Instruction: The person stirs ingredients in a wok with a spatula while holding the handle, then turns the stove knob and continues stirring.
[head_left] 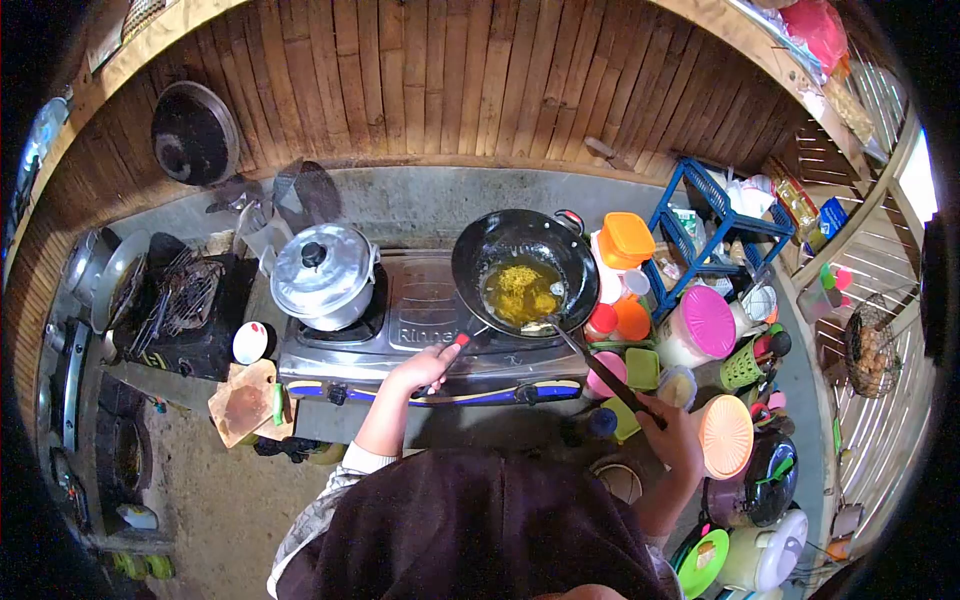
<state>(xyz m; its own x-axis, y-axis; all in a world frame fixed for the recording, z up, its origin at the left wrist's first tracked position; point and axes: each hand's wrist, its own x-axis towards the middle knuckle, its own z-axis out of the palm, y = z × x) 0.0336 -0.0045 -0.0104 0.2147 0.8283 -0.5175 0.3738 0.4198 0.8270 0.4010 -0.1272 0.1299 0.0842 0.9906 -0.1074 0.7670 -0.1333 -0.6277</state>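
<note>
A black wok [480,245] sits on the right burner of the steel gas stove [425,285], with yellow oil and pale yellow food [520,285] frying in it. My left hand [422,368] is closed at the wok's near left side, around what looks like its handle; a red part shows at the fingertips. My right hand [675,440] grips the dark handle of a spatula [590,357]. The spatula's metal end dips into the oil at the wok's near edge.
A lidded aluminium pot [322,270] stands on the left burner. Plastic tubs, including an orange container [627,240] and a pink-lidded jar [703,325], crowd the right. A blue rack [700,225] stands behind them. Cutting boards [243,402] lie at left.
</note>
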